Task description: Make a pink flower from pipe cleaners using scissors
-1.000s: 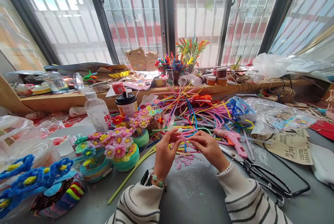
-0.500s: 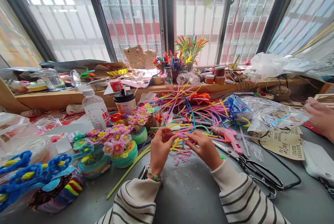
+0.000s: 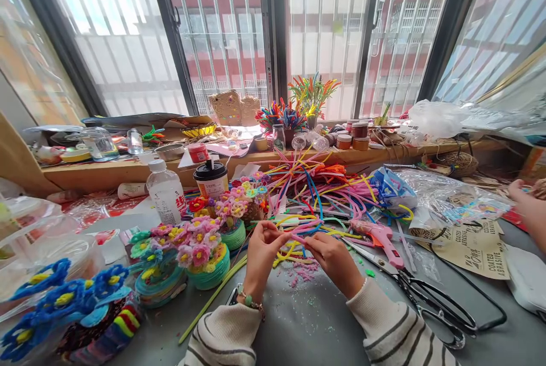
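My left hand [image 3: 263,252] pinches one end of a short pink pipe cleaner [image 3: 297,237] between thumb and fingertips. Its other end is pinched by my right hand [image 3: 333,258], so the piece spans the small gap between both hands. Just beneath lie small clipped pink pieces [image 3: 303,270] and loose yellow pipe cleaners [image 3: 285,258]. Behind my fingers spreads a large tangled pile of pink, yellow, blue and orange pipe cleaners [image 3: 336,184]. Parts of the held piece are hidden by my fingers.
To the right lie a pink glue gun [image 3: 379,238] and black-handled scissors [image 3: 430,292]. Pots of pipe-cleaner flowers [image 3: 209,269], a bottle [image 3: 164,192] and a lidded cup [image 3: 211,180] stand left. Another person's hand [image 3: 529,204] reaches in at the far right.
The view has tilted up a little, so things sit lower in the picture. Both my hands keep their pinch on the pink piece. The other person's hand has shifted slightly.
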`<control>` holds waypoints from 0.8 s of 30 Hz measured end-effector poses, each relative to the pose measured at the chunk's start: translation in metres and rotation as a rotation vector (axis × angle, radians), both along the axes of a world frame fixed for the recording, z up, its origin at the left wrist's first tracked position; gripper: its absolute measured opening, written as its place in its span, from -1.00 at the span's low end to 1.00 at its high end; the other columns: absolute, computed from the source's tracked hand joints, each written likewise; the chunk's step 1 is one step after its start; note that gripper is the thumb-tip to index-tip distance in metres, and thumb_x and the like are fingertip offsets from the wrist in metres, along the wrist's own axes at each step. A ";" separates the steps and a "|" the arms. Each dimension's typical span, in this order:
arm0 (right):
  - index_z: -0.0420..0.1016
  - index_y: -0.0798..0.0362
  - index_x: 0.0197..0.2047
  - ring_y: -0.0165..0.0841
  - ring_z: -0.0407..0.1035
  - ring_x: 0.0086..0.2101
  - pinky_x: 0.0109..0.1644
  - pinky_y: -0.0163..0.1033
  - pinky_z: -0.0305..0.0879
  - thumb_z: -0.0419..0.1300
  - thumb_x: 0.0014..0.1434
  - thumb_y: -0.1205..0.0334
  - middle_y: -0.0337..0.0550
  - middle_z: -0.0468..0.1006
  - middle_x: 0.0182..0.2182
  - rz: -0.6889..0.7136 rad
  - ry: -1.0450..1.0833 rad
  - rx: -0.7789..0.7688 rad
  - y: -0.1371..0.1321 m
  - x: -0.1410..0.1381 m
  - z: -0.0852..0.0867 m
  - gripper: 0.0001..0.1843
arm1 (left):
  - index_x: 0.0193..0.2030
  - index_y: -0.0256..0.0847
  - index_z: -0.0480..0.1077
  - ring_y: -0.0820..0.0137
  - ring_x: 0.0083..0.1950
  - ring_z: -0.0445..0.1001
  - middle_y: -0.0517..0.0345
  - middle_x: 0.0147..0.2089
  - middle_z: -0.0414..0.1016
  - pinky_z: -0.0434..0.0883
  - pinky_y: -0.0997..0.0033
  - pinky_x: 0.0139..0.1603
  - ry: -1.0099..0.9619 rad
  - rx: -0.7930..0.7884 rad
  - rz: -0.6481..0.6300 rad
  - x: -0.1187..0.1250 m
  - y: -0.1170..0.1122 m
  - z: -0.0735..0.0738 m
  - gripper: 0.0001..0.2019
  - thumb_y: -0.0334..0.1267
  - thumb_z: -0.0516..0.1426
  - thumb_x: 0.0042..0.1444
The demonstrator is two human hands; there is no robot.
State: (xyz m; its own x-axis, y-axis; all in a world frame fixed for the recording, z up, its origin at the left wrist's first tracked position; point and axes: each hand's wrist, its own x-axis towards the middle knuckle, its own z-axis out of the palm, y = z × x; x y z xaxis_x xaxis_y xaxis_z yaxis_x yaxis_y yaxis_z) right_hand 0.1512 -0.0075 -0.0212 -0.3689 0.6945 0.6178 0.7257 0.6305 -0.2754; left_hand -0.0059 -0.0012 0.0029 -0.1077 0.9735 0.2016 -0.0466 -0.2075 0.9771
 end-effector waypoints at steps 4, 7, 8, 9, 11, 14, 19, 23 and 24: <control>0.44 0.09 -0.36 -0.37 0.32 -0.47 -0.41 -0.35 0.18 -0.12 0.19 0.26 -0.10 0.43 -0.52 -0.068 -0.068 0.026 0.000 0.000 0.000 -0.68 | -0.25 -0.21 0.25 0.36 -0.35 0.43 0.14 -0.41 0.47 0.36 0.32 -0.30 0.425 0.284 0.086 0.001 -0.005 0.001 -0.76 -0.22 0.12 -0.09; 0.44 0.08 -0.39 -0.36 0.30 -0.50 -0.45 -0.34 0.15 -0.14 0.19 0.26 -0.11 0.42 -0.55 -0.104 -0.101 0.077 0.001 -0.001 -0.002 -0.66 | -0.20 -0.14 0.33 0.30 -0.14 0.36 0.08 -0.22 0.46 0.25 0.22 -0.10 0.824 0.592 0.121 0.005 -0.009 0.002 -0.80 -0.28 0.06 -0.01; 0.44 0.08 -0.40 -0.36 0.30 -0.50 -0.46 -0.34 0.15 -0.15 0.20 0.27 -0.11 0.42 -0.55 -0.111 -0.101 0.090 0.001 -0.001 -0.003 -0.65 | -0.19 -0.12 0.35 0.29 -0.12 0.34 0.08 -0.18 0.46 0.24 0.22 -0.08 0.925 0.662 0.081 0.007 -0.010 0.002 -0.80 -0.30 0.05 0.00; 0.44 0.08 -0.40 -0.36 0.30 -0.50 -0.46 -0.34 0.14 -0.16 0.20 0.28 -0.10 0.42 -0.55 -0.116 -0.097 0.098 0.001 -0.001 -0.004 -0.64 | -0.18 -0.11 0.36 0.30 -0.13 0.35 0.09 -0.18 0.46 0.24 0.24 -0.10 1.012 0.706 0.033 0.009 -0.010 0.002 -0.79 -0.32 0.03 0.02; 0.44 0.09 -0.40 -0.37 0.29 -0.51 -0.46 -0.34 0.14 -0.16 0.20 0.29 -0.11 0.41 -0.55 -0.108 -0.093 0.101 0.002 -0.001 -0.006 -0.64 | -0.17 -0.10 0.37 0.31 -0.20 0.39 0.09 -0.23 0.49 0.27 0.29 -0.18 1.152 0.729 -0.023 0.012 -0.011 0.001 -0.78 -0.34 0.00 0.05; 0.44 0.08 -0.39 -0.37 0.28 -0.51 -0.46 -0.34 0.15 -0.15 0.20 0.29 -0.12 0.41 -0.55 -0.090 -0.093 0.093 0.002 -0.002 -0.006 -0.65 | -0.20 -0.09 0.39 0.32 -0.30 0.41 0.10 -0.33 0.52 0.26 0.34 -0.29 1.290 0.721 0.009 0.012 -0.010 -0.002 -0.78 -0.35 -0.01 0.05; 0.44 0.08 -0.34 -0.36 0.29 -0.46 -0.39 -0.33 0.18 -0.13 0.19 0.27 -0.12 0.40 -0.52 -0.108 -0.038 0.059 0.003 0.000 -0.003 -0.68 | -0.32 -0.12 0.43 0.35 -0.41 0.39 0.11 -0.42 0.50 0.23 0.40 -0.39 1.374 0.675 0.148 0.002 -0.004 -0.005 -0.82 -0.32 -0.01 0.04; 0.43 0.11 -0.35 -0.34 0.30 -0.44 -0.34 -0.31 0.21 -0.10 0.18 0.29 -0.09 0.39 -0.50 -0.151 0.100 0.021 0.005 0.009 -0.001 -0.72 | -0.33 -0.19 0.36 0.34 -0.33 0.40 0.08 -0.37 0.46 0.26 0.42 -0.34 1.231 0.558 0.267 -0.007 0.002 -0.005 -0.83 -0.32 -0.04 0.07; 0.42 0.11 -0.35 -0.33 0.30 -0.43 -0.34 -0.30 0.21 -0.09 0.17 0.30 -0.09 0.40 -0.49 -0.157 0.123 0.009 0.005 0.011 -0.001 -0.73 | -0.31 -0.21 0.34 0.33 -0.32 0.40 0.06 -0.35 0.45 0.26 0.42 -0.33 1.190 0.530 0.287 -0.008 0.004 -0.006 -0.83 -0.32 -0.07 0.08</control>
State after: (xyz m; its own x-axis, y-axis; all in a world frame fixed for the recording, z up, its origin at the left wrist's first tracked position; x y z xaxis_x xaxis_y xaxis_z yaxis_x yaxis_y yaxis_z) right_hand 0.1620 -0.0026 -0.0223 -0.1774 0.7316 0.6583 0.7767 0.5148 -0.3628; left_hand -0.0142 0.0025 -0.0028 0.2097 0.7215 0.6599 0.8819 -0.4310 0.1911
